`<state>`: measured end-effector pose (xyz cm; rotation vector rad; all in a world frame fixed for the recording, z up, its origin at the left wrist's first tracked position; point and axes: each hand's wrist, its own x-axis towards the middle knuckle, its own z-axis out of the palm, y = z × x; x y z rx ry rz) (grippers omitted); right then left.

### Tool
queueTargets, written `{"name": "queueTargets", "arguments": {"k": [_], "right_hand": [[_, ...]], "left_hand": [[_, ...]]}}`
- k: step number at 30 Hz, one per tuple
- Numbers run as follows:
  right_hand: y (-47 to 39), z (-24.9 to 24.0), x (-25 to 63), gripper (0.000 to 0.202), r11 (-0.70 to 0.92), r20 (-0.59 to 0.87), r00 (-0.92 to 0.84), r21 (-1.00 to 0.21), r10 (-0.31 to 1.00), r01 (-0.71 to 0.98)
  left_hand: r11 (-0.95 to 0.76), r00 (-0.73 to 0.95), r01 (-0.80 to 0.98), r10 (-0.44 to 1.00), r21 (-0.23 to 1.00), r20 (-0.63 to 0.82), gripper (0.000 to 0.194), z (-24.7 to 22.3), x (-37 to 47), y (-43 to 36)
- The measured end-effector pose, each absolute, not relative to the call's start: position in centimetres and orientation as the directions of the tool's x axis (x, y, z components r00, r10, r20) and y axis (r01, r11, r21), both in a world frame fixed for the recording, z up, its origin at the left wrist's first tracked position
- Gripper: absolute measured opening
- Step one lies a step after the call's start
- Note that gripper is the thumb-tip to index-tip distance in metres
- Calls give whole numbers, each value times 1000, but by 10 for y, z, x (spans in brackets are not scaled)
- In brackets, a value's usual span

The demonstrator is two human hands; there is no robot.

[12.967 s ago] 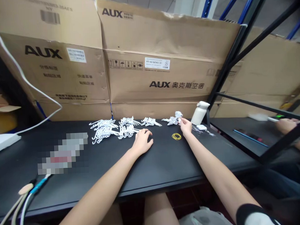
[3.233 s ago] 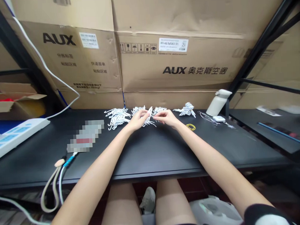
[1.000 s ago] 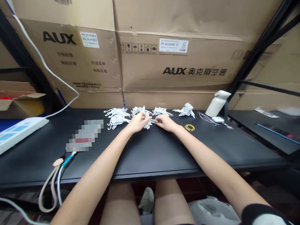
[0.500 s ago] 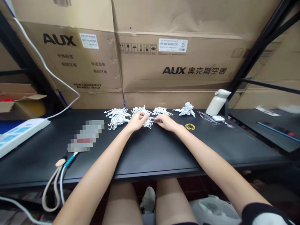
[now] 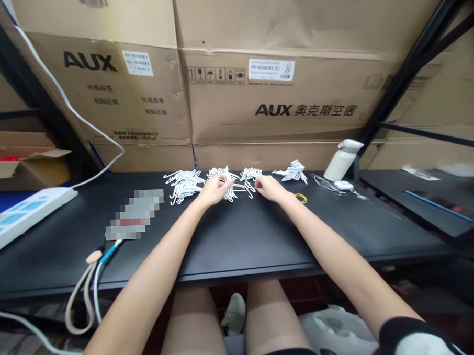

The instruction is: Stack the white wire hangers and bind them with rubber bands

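Several bundles of white wire hooks (image 5: 184,191) lie in a row across the far part of the black table. My left hand (image 5: 213,191) is closed over the middle bundle (image 5: 230,191), its thumb pointing right along the hooks. A few hooks (image 5: 248,187) stick out from that bundle towards my right hand (image 5: 271,188), whose fingers are curled in a pinch at their ends; what lies between the fingertips is hidden. Behind it sits another bundle (image 5: 251,173). Farther right is a tangled clump of hooks (image 5: 294,172).
Yellow rubber bands (image 5: 302,198) lie beside my right wrist. A white bottle (image 5: 343,161), a small white case (image 5: 343,185) and thin cords are at the right. Left are a blurred-out flat object (image 5: 138,216) with a strap and a power strip (image 5: 30,215). Large cartons (image 5: 226,120) stand behind.
My right hand has moved slightly right, away from the left, uncovering hooks between the two hands. My left hand stays on the middle bundle. The view has shifted slightly.
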<state>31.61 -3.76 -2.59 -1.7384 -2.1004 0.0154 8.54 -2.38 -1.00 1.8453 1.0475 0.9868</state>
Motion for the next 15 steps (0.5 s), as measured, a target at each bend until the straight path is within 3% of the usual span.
{"name": "queueTargets", "arguments": {"k": [4, 7, 10, 15], "right_hand": [[-36, -19, 326, 16, 247, 401, -117, -291, 909, 924], [-33, -18, 326, 10, 329, 546, -46, -433, 837, 839], [-32, -20, 319, 4, 424, 599, -5, -561, 801, 711], [-34, -22, 310, 7, 531, 655, -61, -551, 753, 643]], "left_hand": [[-321, 390, 364, 905, 874, 170, 42, -1, 84, -28], [-273, 425, 353, 899, 895, 107, 41, 5, 83, -31], [-298, 453, 348, 884, 889, 119, 39, 7, 83, -33], [-392, 412, 429, 887, 814, 210, 39, 8, 80, -33]]}}
